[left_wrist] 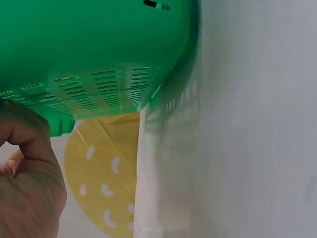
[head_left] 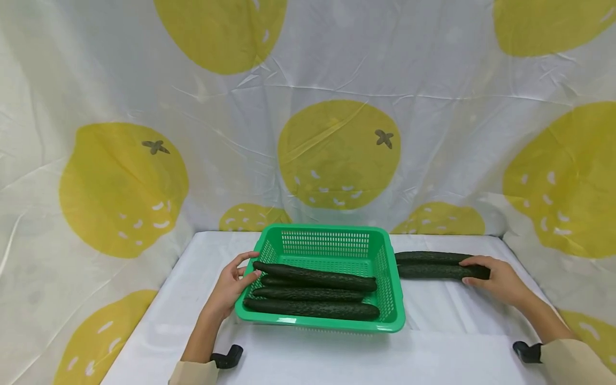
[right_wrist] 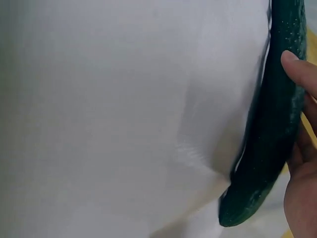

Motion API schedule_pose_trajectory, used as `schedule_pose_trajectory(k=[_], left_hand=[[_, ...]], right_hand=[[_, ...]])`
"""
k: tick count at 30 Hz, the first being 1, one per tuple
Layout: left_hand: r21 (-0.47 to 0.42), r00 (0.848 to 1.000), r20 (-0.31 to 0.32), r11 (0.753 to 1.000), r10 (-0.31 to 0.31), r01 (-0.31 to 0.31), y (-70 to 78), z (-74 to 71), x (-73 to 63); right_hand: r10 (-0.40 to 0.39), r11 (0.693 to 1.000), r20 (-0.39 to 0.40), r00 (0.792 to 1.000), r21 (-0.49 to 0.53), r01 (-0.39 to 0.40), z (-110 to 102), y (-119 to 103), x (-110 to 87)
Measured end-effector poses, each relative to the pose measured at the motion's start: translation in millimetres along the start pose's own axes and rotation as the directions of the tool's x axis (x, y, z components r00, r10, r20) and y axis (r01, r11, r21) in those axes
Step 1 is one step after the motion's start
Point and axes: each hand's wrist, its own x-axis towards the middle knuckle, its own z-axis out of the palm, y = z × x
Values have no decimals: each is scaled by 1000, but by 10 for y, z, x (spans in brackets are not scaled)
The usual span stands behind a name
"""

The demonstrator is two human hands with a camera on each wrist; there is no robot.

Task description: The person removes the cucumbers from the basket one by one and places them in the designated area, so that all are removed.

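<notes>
A green plastic basket [head_left: 327, 230] with slotted walls stands in the middle of the table in the head view. Several dark green cucumbers [head_left: 313, 309] lie lengthwise inside it. At the basket's left side my left hand [head_left: 230, 289] grips the rim, thumb on top. To the right of the basket, two more cucumbers lie side by side on the table: a far cucumber [head_left: 428, 256] and a near cucumber [head_left: 423, 271]. My right hand [head_left: 495, 278] holds the near cucumber by its right end, thumb on the near side and fingers across. That cucumber [right_wrist: 272, 134] fills the right of the right wrist view.
A white cloth [head_left: 447, 347] covers the table. Behind and on both sides hang white curtains [head_left: 433, 149] printed with large yellow lemons. Black wrist cameras [head_left: 227, 357] sit at both wrists, beside beige sleeves.
</notes>
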Motion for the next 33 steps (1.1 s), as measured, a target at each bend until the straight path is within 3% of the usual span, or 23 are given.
schedule_pose_trajectory(k=[9,21,25,33], left_hand=[[18,1000,-6,1000,1,-1,4,-6,6],[13,1000,6,1000,12,-12,8,-7,20],[19,1000,0,1000,19,-19,30,-5,10],[56,1000,20,998,9,-10,47,-14,0]], right_hand=[[3,999,-19,1000,52,-2,-124,-258,143],[16,985,-31,999,171,-10,-77,-939,504],[-15,970,-6,1000,243,16,-38,-1201,652],[-173,923,74,982,360,136,70,-1717,899]])
